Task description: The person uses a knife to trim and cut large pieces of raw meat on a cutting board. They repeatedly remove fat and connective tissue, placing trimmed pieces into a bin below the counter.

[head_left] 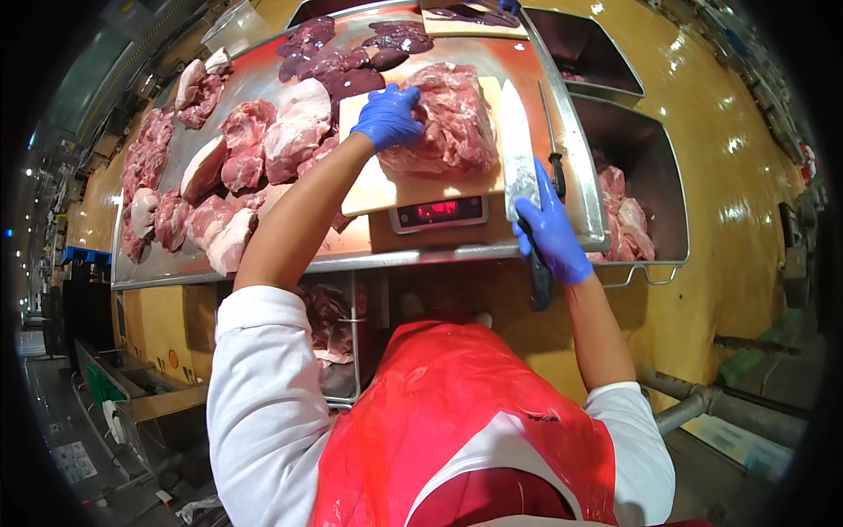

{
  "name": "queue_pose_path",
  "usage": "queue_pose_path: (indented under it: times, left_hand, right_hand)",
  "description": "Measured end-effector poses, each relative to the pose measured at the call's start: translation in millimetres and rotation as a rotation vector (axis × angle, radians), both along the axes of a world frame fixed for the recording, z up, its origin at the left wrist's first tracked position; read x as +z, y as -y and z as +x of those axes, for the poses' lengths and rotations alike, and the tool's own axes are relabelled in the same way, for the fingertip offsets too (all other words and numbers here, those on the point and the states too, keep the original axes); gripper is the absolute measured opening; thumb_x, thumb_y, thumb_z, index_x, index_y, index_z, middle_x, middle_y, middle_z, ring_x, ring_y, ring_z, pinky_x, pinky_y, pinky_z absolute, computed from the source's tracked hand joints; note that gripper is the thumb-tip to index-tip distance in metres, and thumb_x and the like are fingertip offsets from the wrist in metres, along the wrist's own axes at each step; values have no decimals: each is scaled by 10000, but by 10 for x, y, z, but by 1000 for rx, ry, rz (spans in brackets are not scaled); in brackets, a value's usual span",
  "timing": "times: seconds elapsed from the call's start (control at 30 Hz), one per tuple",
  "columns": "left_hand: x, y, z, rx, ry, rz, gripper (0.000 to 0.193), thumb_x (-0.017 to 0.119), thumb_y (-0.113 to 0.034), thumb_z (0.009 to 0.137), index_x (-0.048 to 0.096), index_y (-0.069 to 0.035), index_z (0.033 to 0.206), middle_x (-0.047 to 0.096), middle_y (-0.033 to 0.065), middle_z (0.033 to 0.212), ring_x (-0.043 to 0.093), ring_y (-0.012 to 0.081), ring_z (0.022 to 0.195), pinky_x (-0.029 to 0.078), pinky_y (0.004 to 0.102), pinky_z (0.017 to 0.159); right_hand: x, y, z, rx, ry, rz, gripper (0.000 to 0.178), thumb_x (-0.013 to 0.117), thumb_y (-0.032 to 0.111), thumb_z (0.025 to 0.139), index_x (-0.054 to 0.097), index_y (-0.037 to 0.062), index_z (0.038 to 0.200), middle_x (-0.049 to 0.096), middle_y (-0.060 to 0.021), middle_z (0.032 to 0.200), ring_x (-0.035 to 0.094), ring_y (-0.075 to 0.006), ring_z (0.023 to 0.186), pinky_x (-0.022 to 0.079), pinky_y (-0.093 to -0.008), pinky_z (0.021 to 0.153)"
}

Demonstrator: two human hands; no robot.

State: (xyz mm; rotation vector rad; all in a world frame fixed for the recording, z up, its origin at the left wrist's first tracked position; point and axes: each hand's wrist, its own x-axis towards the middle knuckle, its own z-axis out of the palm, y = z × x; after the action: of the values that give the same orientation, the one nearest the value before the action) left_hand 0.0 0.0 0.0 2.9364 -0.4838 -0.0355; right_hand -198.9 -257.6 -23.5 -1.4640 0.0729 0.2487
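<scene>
Just off the cutting board's point(378, 191) near right corner, the right hand point(551, 230) is closed around the knife point(520, 145), blade pointing away. The scale point(439, 213) peeks out at the board's near edge. And on the board sits the big cut of meat point(452, 127), likely heavy, floppy and slick; broad palm support underneath should beat pinching. The left hand point(388, 117), fingers loosely spread, steadies its left flank. Beyond the board's far left corner: dark organ meat point(351, 81), surely slipperier.
</scene>
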Motion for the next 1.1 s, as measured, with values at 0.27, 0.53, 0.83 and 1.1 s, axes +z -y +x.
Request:
queue_pose_path:
  times: [0.27, 0.53, 0.83, 1.1]
  left_hand:
    - [-208, -985, 554, -43, -363, -610, 125, 668, -168, 752, 584, -77, 766, 540, 44, 639, 524, 152, 531, 441, 309, 456]
    - [-205, -927, 699, -83, -166, -742, 151, 682, -187, 772, 622, -49, 761, 596, 50, 675, 529, 116, 555, 448, 302, 512]
    - [190, -913, 860, -6, -288, -1022, 191, 652, -264, 841, 631, -80, 887, 573, 6, 706, 534, 102, 603, 455, 272, 523]
    - [-532, -701, 239, -174, -166, -436, 600, 729, -422, 775, 590, -43, 1218, 592, 209, 1114, 632, 339, 1013, 511, 416, 903]
  right_hand:
    - [105, -1069, 937, 79, 121, 164, 655, 455, 29, 907, 278, 136, 1528, 573, -71, 787, 545, -118, 523, 460, -250, 419]
    - [-213, -1728, 1143, 103, -21, -249, 870, 439, 90, 893, -47, 190, 1607, 545, -80, 705, 535, -158, 481, 467, -304, 415]
    - [126, -1665, 29, 288, -140, -477, 768, 423, 173, 939, 45, 134, 1607, 547, -240, 1186, 611, -251, 701, 544, -357, 694]
    - [513, -472, -283, -67, -124, -313, 745, 471, 105, 976, 105, 225, 1614, 583, -53, 791, 521, -81, 584, 464, -230, 459]
